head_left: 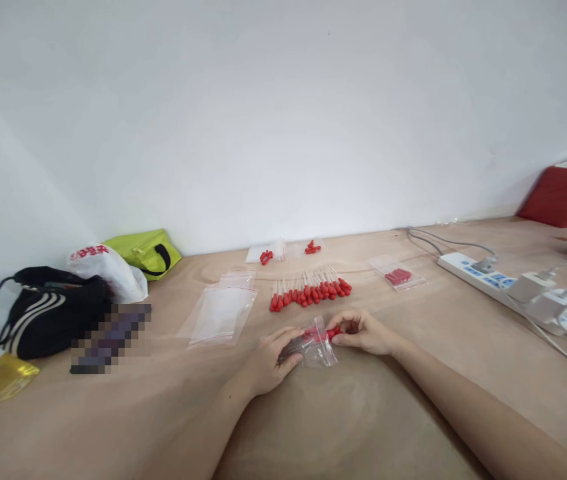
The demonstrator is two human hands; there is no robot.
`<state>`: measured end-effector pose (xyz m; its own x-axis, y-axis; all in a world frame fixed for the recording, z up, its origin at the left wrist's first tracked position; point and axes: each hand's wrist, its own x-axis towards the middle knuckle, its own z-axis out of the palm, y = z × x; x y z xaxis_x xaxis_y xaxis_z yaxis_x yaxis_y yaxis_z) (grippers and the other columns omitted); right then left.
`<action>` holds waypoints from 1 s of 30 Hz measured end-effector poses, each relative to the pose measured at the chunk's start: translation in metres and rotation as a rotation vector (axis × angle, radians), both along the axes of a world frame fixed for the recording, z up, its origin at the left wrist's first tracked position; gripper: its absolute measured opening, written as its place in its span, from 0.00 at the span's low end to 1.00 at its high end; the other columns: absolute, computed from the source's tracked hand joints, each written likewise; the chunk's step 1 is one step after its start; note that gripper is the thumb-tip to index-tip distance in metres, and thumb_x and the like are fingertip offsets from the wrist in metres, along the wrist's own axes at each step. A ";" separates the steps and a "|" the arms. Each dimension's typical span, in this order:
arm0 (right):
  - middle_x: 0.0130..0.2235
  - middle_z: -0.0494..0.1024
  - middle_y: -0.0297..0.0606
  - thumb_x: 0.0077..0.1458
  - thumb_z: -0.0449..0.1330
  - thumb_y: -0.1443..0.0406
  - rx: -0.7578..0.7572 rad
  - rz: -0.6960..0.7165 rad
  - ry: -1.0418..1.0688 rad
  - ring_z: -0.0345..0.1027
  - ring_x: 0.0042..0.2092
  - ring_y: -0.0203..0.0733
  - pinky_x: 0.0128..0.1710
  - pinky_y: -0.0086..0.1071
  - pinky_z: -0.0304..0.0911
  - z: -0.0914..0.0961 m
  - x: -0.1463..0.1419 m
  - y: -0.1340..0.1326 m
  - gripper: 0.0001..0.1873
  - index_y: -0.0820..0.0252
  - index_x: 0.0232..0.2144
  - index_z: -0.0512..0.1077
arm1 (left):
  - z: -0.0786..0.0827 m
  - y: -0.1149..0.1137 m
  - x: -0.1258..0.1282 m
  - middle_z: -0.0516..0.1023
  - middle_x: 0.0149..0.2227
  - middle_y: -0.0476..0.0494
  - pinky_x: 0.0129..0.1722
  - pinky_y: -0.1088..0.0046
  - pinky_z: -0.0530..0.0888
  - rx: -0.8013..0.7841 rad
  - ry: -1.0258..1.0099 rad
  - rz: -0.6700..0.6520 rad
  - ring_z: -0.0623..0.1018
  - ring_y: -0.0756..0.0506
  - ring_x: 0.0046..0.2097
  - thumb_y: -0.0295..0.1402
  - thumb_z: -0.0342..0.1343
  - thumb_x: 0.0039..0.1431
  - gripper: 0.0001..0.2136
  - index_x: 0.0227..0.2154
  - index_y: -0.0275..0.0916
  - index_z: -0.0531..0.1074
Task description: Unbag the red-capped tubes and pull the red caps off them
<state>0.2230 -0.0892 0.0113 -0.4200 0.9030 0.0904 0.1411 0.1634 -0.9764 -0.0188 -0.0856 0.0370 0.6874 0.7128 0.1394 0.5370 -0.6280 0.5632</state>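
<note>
"Red droppers (310, 293) all bagged?"
"No: left hand (272, 361) grips bag (324, 355), right hand (364, 331) pinches bulbs (334, 332) at its edge. Loose row at 12 o'clock; flat bags (216, 313), 10 o'clock, look unfilled."

Red characters (90, 252) on the white plastic bag (122, 277) are too blurred to read.

clear bag (325, 358), apparently partly hidden
</note>
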 end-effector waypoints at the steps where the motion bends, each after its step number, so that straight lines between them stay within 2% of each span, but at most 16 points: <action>1: 0.21 0.66 0.26 0.41 0.63 0.57 -0.034 -0.007 0.012 0.56 0.21 0.27 0.22 0.23 0.53 0.000 0.004 0.001 0.15 0.61 0.30 0.69 | -0.001 0.000 -0.001 0.67 0.52 0.46 0.51 0.65 0.65 0.001 -0.002 -0.001 0.67 0.45 0.52 0.31 0.49 0.55 0.18 0.49 0.44 0.62; 4: 0.23 0.71 0.29 0.39 0.64 0.58 -0.114 -0.042 0.048 0.61 0.23 0.30 0.25 0.26 0.58 0.004 0.024 0.004 0.16 0.61 0.29 0.69 | -0.004 0.002 -0.005 0.67 0.52 0.47 0.52 0.65 0.64 0.021 -0.009 -0.001 0.67 0.46 0.52 0.31 0.49 0.55 0.18 0.50 0.45 0.61; 7: 0.26 0.74 0.33 0.37 0.65 0.59 -0.114 -0.142 0.054 0.65 0.25 0.33 0.27 0.29 0.61 0.011 0.058 0.005 0.16 0.61 0.29 0.70 | -0.006 0.003 -0.008 0.67 0.51 0.47 0.51 0.65 0.64 0.045 -0.002 0.023 0.67 0.46 0.52 0.32 0.49 0.55 0.19 0.50 0.46 0.61; 10: 0.26 0.75 0.35 0.36 0.65 0.60 -0.054 -0.367 0.153 0.66 0.26 0.34 0.28 0.30 0.62 0.010 0.092 0.009 0.14 0.61 0.27 0.70 | -0.005 0.003 -0.008 0.68 0.50 0.47 0.51 0.64 0.65 0.052 0.008 0.039 0.68 0.45 0.51 0.33 0.50 0.54 0.18 0.49 0.45 0.62; 12: 0.28 0.75 0.36 0.36 0.65 0.59 0.024 -0.548 0.246 0.67 0.29 0.36 0.30 0.30 0.62 0.005 0.104 0.014 0.14 0.60 0.26 0.69 | -0.004 0.003 -0.007 0.68 0.50 0.47 0.50 0.65 0.65 0.052 0.009 0.041 0.68 0.45 0.51 0.32 0.50 0.54 0.18 0.49 0.45 0.62; 15: 0.28 0.74 0.38 0.38 0.63 0.57 0.174 -0.842 0.220 0.67 0.29 0.37 0.29 0.32 0.62 -0.006 0.098 0.026 0.15 0.60 0.27 0.68 | -0.002 0.002 -0.006 0.68 0.50 0.47 0.50 0.66 0.66 0.056 0.001 0.031 0.68 0.45 0.51 0.31 0.50 0.54 0.18 0.49 0.45 0.62; 18: 0.28 0.74 0.41 0.45 0.56 0.54 0.262 -1.072 -0.070 0.66 0.27 0.38 0.26 0.32 0.61 -0.016 0.074 0.038 0.17 0.62 0.31 0.69 | 0.000 0.001 -0.005 0.69 0.50 0.47 0.50 0.66 0.66 0.052 -0.012 0.017 0.68 0.45 0.50 0.31 0.50 0.54 0.19 0.50 0.46 0.62; 21: 0.29 0.74 0.41 0.43 0.56 0.56 0.303 -1.099 -0.188 0.65 0.28 0.39 0.29 0.33 0.60 -0.021 0.054 0.047 0.16 0.63 0.29 0.70 | -0.001 0.001 -0.006 0.69 0.50 0.47 0.50 0.65 0.66 0.046 -0.018 0.024 0.68 0.45 0.50 0.32 0.50 0.54 0.18 0.49 0.46 0.62; 25: 0.26 0.73 0.39 0.39 0.58 0.56 0.335 -1.079 -0.290 0.63 0.29 0.41 0.33 0.35 0.59 -0.021 0.043 0.050 0.14 0.61 0.25 0.72 | -0.003 0.002 -0.006 0.69 0.50 0.46 0.50 0.65 0.66 0.049 -0.013 0.039 0.69 0.45 0.50 0.33 0.50 0.54 0.17 0.48 0.44 0.63; 30: 0.26 0.74 0.40 0.44 0.55 0.51 0.335 -0.998 -0.436 0.65 0.28 0.41 0.31 0.33 0.58 -0.019 0.041 0.048 0.20 0.62 0.28 0.73 | -0.003 0.003 -0.005 0.69 0.49 0.46 0.49 0.65 0.66 0.058 -0.004 0.027 0.69 0.45 0.50 0.33 0.49 0.54 0.17 0.48 0.44 0.63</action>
